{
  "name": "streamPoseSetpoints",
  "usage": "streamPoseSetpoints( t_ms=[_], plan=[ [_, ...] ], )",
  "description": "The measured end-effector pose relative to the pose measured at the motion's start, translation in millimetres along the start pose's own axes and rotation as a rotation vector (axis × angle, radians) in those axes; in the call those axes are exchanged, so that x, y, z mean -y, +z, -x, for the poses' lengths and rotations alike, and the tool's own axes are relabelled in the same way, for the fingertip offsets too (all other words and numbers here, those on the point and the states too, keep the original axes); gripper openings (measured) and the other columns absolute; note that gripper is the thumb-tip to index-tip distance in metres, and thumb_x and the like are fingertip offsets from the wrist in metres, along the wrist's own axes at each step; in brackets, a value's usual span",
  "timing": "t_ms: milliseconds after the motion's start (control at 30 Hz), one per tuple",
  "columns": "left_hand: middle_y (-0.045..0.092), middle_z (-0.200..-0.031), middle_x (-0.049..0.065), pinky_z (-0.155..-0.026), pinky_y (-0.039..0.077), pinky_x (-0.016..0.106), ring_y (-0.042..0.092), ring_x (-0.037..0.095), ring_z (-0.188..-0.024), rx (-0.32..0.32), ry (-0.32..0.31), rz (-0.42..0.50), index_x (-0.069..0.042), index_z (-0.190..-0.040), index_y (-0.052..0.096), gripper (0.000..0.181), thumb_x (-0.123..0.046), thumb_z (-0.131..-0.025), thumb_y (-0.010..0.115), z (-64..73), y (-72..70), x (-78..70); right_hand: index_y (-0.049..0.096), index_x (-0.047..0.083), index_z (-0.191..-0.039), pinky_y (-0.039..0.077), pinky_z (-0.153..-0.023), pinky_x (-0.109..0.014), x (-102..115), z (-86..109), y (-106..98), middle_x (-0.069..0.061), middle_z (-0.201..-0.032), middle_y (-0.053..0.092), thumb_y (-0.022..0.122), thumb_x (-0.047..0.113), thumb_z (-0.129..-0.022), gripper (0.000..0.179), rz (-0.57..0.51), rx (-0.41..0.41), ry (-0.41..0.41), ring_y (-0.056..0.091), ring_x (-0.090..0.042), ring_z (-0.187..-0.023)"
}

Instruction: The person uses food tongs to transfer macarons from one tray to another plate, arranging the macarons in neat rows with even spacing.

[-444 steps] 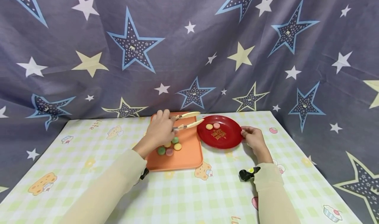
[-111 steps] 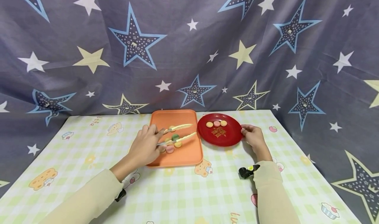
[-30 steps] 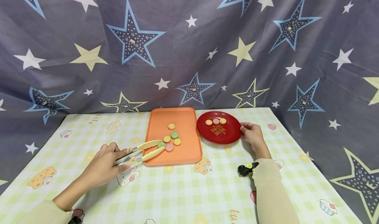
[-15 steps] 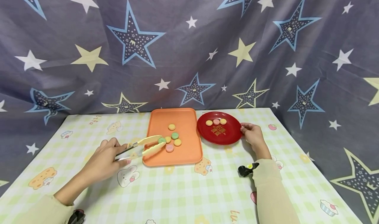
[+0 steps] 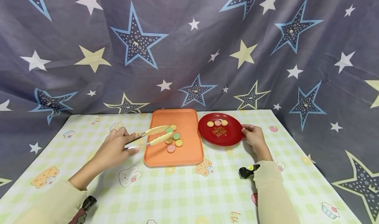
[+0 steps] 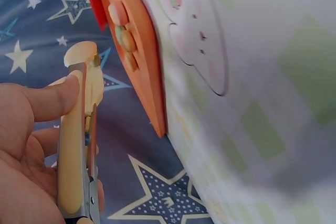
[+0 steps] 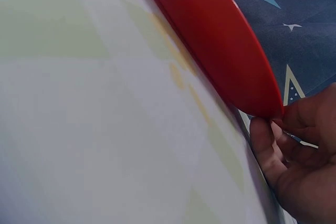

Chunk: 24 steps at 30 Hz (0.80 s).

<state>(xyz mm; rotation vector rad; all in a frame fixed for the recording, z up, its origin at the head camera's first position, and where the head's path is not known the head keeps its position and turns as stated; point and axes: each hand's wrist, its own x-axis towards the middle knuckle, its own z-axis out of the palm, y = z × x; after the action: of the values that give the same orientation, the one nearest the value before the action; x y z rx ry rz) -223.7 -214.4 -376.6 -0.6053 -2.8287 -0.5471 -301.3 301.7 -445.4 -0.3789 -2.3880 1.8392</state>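
Observation:
My left hand [image 5: 114, 149] grips a pair of tongs [image 5: 160, 138] with cream-coloured tips. Between those tips is a green macaron [image 5: 169, 130], which appears raised over the orange tray [image 5: 157, 158]. In the left wrist view, thumb and fingers press the tongs' handles [image 6: 71, 156] from both sides. Several macarons lie on the tray, among them a pink one [image 5: 171, 148], a yellow one [image 5: 179, 143] and another green one [image 5: 176, 136]. My right hand [image 5: 255, 139] pinches the rim of the red plate [image 5: 207, 136]. Two yellow macarons and a pink macaron [image 5: 217, 123] sit in a row on that plate.
A checked tablecloth [image 5: 177, 197] with cartoon prints covers the table. Behind the table hangs a grey curtain [image 5: 183, 52] with stars. Tray and plate stand side by side near the back edge, almost touching.
Over the last second, the tongs closed around the green macaron at the tray's left and carried it up and right. Earlier, a second yellow macaron joined the plate. My right hand stayed at the rim.

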Motion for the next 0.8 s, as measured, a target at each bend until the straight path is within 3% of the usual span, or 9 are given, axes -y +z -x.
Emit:
streamPoseSetpoints(
  t_ms=[800],
  plan=[
    [0.048,-0.098,0.006,-0.075,0.029,0.038,0.035,0.027,-0.087,0.030,0.043,0.018,-0.005,-0.140,0.062,0.058,-0.024,-0.088,0.078,-63.3,34.3,-47.3,0.055,-0.009,-0.139,0.055,-0.071,-0.020,1.9,2.4,-0.3,-0.024,-0.126,0.058,0.048,0.004,-0.106,0.036,0.013,-0.003,-0.010,0.060,-0.012,-0.088]
  ],
)
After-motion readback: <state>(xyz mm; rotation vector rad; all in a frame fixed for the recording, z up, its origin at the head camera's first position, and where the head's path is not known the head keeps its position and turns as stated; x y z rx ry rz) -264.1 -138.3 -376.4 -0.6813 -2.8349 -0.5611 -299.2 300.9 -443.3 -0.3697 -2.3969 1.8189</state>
